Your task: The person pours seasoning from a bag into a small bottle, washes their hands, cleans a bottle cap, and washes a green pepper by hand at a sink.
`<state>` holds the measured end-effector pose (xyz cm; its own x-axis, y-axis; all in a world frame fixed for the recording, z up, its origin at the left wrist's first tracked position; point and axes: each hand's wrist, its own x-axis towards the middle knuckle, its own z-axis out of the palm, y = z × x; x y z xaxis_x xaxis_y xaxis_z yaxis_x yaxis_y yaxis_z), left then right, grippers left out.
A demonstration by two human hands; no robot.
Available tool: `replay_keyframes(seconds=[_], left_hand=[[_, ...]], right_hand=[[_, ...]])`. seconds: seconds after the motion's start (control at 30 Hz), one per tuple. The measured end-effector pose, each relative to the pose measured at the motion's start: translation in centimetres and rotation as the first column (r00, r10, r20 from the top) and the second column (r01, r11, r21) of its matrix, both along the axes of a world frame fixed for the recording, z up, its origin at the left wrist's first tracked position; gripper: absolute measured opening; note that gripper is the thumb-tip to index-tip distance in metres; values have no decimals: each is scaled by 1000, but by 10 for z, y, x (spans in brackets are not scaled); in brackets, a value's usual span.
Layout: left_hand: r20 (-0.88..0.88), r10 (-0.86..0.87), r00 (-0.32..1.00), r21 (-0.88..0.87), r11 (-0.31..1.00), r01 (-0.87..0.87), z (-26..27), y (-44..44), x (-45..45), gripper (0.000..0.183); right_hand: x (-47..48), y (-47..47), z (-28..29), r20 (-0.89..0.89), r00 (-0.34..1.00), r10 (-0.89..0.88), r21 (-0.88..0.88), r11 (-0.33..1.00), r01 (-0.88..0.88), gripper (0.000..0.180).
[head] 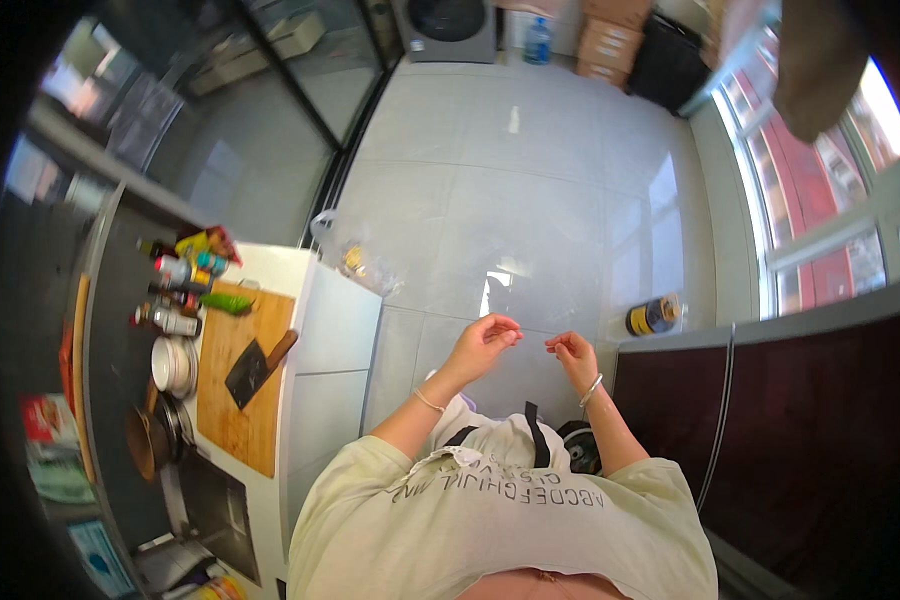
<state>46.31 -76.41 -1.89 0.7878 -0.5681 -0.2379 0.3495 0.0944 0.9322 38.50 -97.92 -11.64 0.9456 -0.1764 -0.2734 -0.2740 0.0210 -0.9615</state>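
Note:
Both of my hands are held up in front of my body, over the grey tiled floor. My left hand (486,346), a bangle on its wrist, has curled fingers with nothing seen in them. A short gap separates it from my right hand (572,354), which also wears a bangle and is loosely bent with no object visible. On the counter at the left lies a wooden cutting board (221,420). A cleaver (249,373) with a wooden handle rests on it, and green peppers (227,303) lie near its far end.
Bottles (174,321), stacked white bowls (171,364) and a pan (146,442) stand beside the board. A plastic bag (360,262) sits on the floor by the counter's corner. A dark bottle (651,315) is at the right, near the window; a water jug (538,41) stands far ahead.

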Motion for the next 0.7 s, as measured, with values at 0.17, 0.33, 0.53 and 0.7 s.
replay_keyframes(seconds=[0.17,0.33,0.53,0.7], left_hand=[[-92,339,936,58,941,-335,21,134,17,15],[-18,577,817,76,815,-574,24,258,29,16],[-35,778,627,130,625,-769,30,338,28,19],[-92,855,510,80,517,-852,21,368,51,17]], right_hand=[[82,117,36,52,959,279,15,960,-280,8],[140,235,35,105,872,479,62,872,-486,8],[188,333,45,65,708,704,24,708,-706,6],[230,375,40,57,602,797,98,595,-798,9]])
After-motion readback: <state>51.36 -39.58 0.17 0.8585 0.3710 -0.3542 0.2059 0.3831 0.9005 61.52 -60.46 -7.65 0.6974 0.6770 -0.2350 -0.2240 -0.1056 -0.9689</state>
